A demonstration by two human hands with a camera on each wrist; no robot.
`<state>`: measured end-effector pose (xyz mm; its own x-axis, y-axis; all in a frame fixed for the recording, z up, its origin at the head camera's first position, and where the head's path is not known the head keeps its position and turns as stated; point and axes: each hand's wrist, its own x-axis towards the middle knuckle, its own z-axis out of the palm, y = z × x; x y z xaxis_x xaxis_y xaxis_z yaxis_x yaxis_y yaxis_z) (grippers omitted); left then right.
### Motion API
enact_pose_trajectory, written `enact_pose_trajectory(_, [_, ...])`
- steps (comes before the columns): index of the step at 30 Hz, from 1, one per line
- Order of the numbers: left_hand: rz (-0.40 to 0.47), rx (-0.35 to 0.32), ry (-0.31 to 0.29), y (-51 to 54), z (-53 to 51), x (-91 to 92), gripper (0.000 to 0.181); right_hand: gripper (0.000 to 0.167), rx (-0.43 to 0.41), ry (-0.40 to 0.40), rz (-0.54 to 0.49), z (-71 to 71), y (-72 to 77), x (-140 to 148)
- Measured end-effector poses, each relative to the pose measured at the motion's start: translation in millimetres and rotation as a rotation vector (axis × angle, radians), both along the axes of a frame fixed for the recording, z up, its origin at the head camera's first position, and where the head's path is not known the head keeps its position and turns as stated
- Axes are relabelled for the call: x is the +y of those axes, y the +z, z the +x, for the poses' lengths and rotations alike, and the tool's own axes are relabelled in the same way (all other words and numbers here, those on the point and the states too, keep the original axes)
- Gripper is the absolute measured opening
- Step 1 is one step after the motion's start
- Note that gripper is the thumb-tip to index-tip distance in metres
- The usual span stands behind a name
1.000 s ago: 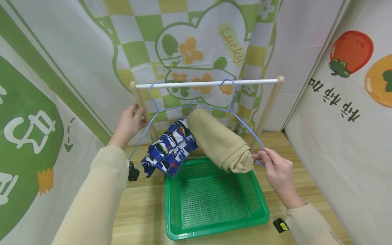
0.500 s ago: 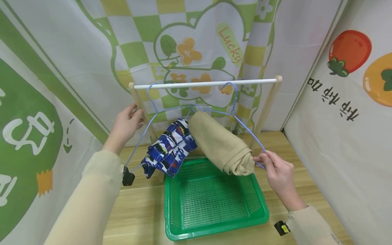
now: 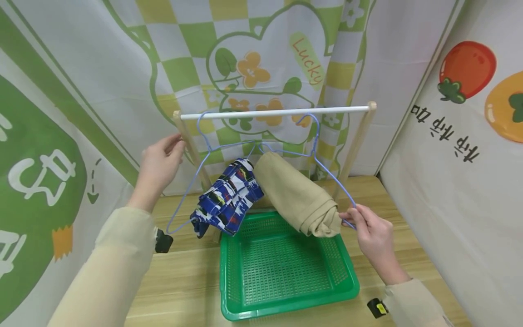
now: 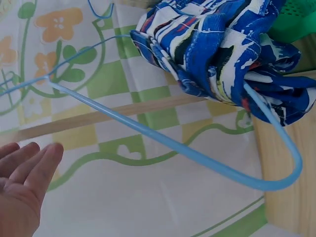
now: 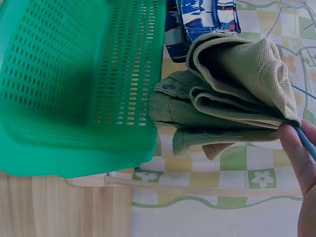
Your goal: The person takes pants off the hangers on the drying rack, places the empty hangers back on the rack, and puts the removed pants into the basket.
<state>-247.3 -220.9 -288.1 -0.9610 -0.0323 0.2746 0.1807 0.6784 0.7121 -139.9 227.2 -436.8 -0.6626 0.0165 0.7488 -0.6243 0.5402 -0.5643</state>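
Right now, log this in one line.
left hand: empty, near wooden post; right hand: grips thin blue hanger bearing tan cloth garment; blue patterned garment: on second hanger; green plastic basket: on wooden surface

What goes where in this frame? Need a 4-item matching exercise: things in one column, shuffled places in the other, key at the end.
Things
1. green perforated plastic basket
2. tan folded cloth garment
3. blue-and-white patterned cloth garment
4. straight white rod

Places
A. on the right-side thin blue hanger, pinched by the person's right hand
B. across the tops of the pale wooden posts
C. on the wood-grain surface
D. on the left-side thin blue hanger, nearer the person's left hand

Pairs: 1-C, 2-A, 3-D, 4-B
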Motion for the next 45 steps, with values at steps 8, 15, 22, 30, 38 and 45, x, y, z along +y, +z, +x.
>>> enact_pose_trajectory(8, [-0.094, 0.188, 0.073, 4.8, 15.2, 16.8, 0.038, 0.014, -0.023, 0.016, -0.017, 1.2, -2.3, 0.8])
enact_pose_trajectory(15, [-0.237, 0.408, -0.072, 5.9, 21.8, 39.5, 0.029, 0.014, -0.025, 0.031, -0.034, 1.6, -2.7, 1.2])
enact_pose_trajectory(22, [-0.375, 0.304, -0.213, 5.4, 31.3, 70.5, 0.030, 0.018, -0.010, 0.036, -0.057, 2.3, -6.0, -0.2])
enact_pose_trajectory(30, [-0.485, 0.216, -0.351, -3.6, 46.0, 108.4, 0.036, 0.016, -0.080, 0.014, -0.093, 7.0, -6.9, -1.6])
enact_pose_trajectory(38, [-0.511, 0.175, -0.453, -24.4, 51.7, 139.6, 0.042, 0.016, -0.138, 0.011, -0.139, 11.9, -4.3, -5.0])
enact_pose_trajectory(45, [-0.543, 0.150, -0.531, -49.1, 58.1, 167.3, 0.049, 0.016, -0.198, 0.004, -0.185, 15.1, -1.9, -7.3])
